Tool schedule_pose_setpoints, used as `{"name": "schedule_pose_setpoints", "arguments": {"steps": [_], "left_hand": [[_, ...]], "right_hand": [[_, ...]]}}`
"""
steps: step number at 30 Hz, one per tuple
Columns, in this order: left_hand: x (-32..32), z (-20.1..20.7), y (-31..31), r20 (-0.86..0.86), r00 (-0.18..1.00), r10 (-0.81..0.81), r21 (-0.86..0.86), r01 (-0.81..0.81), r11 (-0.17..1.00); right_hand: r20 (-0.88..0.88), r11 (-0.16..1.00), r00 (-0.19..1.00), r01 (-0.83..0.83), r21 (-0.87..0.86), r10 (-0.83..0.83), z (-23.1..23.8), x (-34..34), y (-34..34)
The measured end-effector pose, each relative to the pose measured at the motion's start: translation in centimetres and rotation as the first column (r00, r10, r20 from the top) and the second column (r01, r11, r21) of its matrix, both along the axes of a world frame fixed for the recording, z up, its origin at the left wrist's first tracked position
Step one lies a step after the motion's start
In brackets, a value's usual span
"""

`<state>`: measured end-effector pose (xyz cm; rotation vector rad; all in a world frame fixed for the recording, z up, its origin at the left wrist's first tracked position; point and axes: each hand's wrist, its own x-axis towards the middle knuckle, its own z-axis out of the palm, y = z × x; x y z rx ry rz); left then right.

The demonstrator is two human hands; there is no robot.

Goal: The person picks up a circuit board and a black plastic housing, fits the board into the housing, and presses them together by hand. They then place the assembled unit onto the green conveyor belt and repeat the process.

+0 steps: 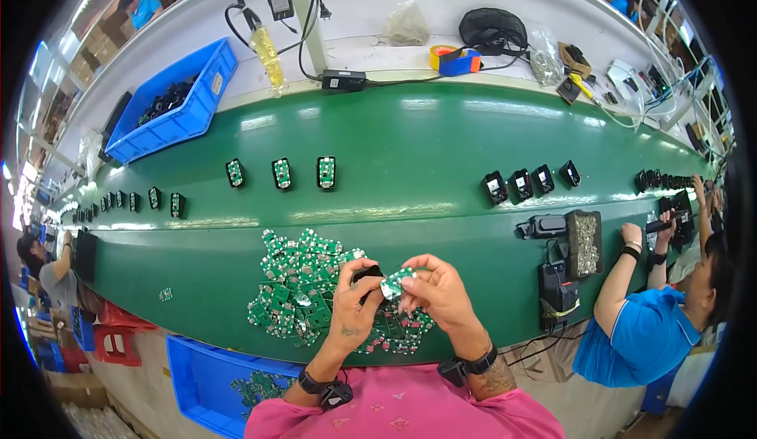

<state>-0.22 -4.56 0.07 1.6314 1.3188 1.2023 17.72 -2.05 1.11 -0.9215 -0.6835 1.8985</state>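
My left hand [352, 313] is closed round a small black plastic housing [368, 274], mostly hidden by the fingers. Pinched in my right hand [443, 293] is a green circuit board [397, 283], held right beside the housing's edge. Whether the board touches the housing I cannot tell. Under and to the left of my hands lies a heap of green circuit boards [300, 285] on the green bench. More boards, some with red parts [402, 330], lie below my right hand.
Three black housings with boards [281, 173] stand beyond the heap; several empty-looking ones [521, 184] stand to the right. A blue bin [173, 104] is at the far left, another blue bin [201, 384] below the bench edge. Tools [558, 281] and a co-worker [643, 321] are at right.
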Motion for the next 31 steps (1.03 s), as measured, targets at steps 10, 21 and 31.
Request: {"name": "schedule_pose_setpoints", "arguments": {"steps": [10,21,31], "left_hand": [[0.6,0.2,-0.6,0.101,0.992,-0.078,-0.049,0.083,0.995],[0.4,0.6,-0.4,0.496,0.868,-0.015,-0.337,0.208,0.918],[0.1,0.0,-0.3,0.465,0.885,0.001,-0.352,0.185,0.917]], "right_hand": [[0.226,0.997,0.972,-0.072,0.016,0.067,-0.9,-0.4,-0.8],[0.426,0.957,0.892,0.022,0.289,-0.15,-3.1,-1.2,-1.7],[0.352,0.991,0.935,-0.078,0.109,0.035,0.4,-0.6,-1.9]]}}
